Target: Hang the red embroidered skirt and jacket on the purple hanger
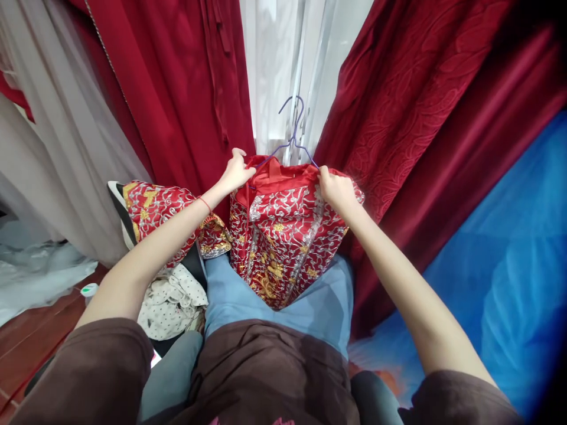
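Note:
A red bodice (283, 218) with silver and gold embroidery hangs in front of me from a thin purple wire hanger (296, 127). Its lower part rests over my lap. My left hand (238, 172) pinches the garment's upper left edge, close to the hanger's arm. On the other side my right hand (336, 188) grips the upper right edge where the hanger's arm goes in. The hanger's hook points up and is held by neither hand. Fingertips of both hands are partly hidden by cloth.
More red embroidered cloth (155, 206) lies on a black and white support at left. Below it sits a bundled white dotted cloth (172, 301). Red gowns (186, 77) hang on both sides, with a blue gown (500, 265) at right and pale gowns (57, 106) at far left.

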The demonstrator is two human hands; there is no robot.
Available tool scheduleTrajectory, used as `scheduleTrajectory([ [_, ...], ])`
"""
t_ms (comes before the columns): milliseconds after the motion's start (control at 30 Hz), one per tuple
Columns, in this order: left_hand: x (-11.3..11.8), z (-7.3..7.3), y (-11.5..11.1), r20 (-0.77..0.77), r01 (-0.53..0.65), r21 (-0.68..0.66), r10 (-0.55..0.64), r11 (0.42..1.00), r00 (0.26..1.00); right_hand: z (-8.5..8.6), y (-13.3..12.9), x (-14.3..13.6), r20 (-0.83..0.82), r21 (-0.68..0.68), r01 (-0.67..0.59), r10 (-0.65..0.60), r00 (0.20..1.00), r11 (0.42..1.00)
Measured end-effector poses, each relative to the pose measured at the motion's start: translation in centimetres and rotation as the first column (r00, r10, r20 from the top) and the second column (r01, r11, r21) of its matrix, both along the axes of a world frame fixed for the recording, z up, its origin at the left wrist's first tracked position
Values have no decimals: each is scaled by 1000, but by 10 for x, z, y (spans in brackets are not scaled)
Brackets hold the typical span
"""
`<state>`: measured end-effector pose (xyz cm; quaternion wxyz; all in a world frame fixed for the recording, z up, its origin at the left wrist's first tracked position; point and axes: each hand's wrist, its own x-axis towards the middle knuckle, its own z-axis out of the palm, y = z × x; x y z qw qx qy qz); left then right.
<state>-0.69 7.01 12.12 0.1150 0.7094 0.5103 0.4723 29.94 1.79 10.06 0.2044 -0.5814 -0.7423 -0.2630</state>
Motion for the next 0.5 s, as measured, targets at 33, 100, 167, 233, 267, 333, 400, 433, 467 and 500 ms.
scheduleTrajectory([
  [33,-11,1,-5,-55,-70,-12,69,997,996,-3,3,-2,-4,-4,-4,4,1000,1000],
  [100,-30,4,-11,-179,-170,-69,155,983,972,-8,8,-4,-17,-7,-5,4,1000,1000],
  [167,-44,7,-12,-255,-214,-145,172,966,951,-12,13,-5,-34,-3,4,-4,999,1000],
  [233,-51,8,-9,-239,-183,-192,135,964,962,-13,15,-5,-47,-1,13,-13,999,1000],
  [267,-53,8,-6,-192,-159,-195,122,968,974,-13,16,-4,-48,-3,14,-14,999,1000],
  [333,-53,7,0,-101,-135,-149,121,979,988,-11,15,-3,-44,-8,14,-14,999,1000],
  [400,-51,5,8,-98,-163,-47,158,986,983,-10,12,-3,-39,-9,8,-8,999,1000],
  [433,-50,4,12,-125,-182,17,183,983,975,-9,11,-2,-38,-8,4,-5,999,1000],
  [467,-50,3,16,-157,-189,70,198,979,968,-8,10,-1,-35,-7,1,-1,999,1000],
  [500,-51,3,21,-187,-170,99,186,980,964,-8,9,0,-29,-9,-4,4,1000,1000],
])
